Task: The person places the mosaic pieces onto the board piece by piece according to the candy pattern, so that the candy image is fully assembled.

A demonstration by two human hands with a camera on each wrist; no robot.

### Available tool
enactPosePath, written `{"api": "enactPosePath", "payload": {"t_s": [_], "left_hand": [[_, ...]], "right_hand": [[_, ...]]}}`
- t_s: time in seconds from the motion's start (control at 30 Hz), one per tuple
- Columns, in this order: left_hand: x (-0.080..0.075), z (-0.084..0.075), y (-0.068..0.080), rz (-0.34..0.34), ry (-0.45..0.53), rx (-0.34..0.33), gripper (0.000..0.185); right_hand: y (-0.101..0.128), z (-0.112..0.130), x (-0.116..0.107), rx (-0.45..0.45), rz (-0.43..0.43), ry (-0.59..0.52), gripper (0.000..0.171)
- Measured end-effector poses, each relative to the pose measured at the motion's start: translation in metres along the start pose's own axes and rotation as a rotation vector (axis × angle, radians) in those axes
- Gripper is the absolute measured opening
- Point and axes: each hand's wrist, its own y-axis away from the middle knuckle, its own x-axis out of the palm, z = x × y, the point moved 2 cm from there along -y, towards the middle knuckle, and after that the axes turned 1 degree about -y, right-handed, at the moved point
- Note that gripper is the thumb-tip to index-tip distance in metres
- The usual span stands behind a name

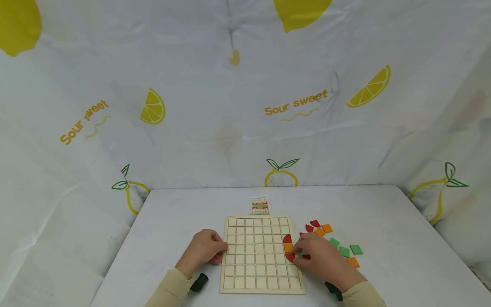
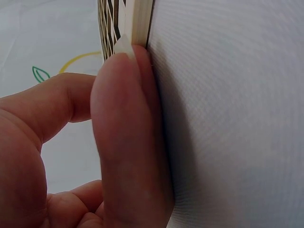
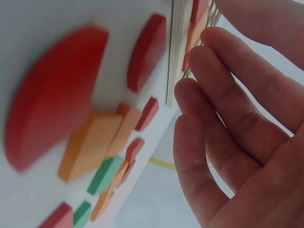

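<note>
On the white counter (image 1: 383, 221), the left hand (image 1: 205, 249) lay against the left edge of the wooden grid board (image 1: 251, 273), about halfway up its length; the left wrist view showed a fingertip (image 2: 126, 142) pressed flat against the board's edge (image 2: 141, 21), the other fingers loosely curled and enclosing nothing, so the hand was bracing rather than grasping. The board lay with its long axis running away from the person, most cells unfilled. Beyond its far edge sat a small pattern card (image 1: 259, 205). In the right-hand column of the board three pieces were seated: a red quarter-round (image 1: 287, 238), an orange square (image 1: 288, 247) below it, and a red piece (image 1: 290, 257) below that. The right hand (image 1: 320, 258) rested at the board's right edge with its fingertips on or at that lowest red piece; the right wrist view showed the fingers (image 3: 223, 128) extended and relaxed, closed on nothing. To the right of that hand lay the loose pieces (image 1: 339, 245), red, orange and green, scattered near the board and partly hidden under the hand. The pieces lay immediately right of the right hand, which was plainly the nearer one; the left hand was well apart from them, across the board.
</note>
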Motion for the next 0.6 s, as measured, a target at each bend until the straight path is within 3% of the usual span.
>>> {"api": "enactPosePath", "payload": {"t_s": [0.33,0.6], "left_hand": [[0.0,0.0,-0.001,0.001,-0.011,0.002,0.016],[0.0,0.0,0.0,0.01,-0.006,-0.012,0.016]], "right_hand": [[0.001,-0.021,-0.019,0.177,-0.013,-0.063,0.01],[0.005,-0.044,-0.028,0.205,-0.044,-0.039,0.011]]}}
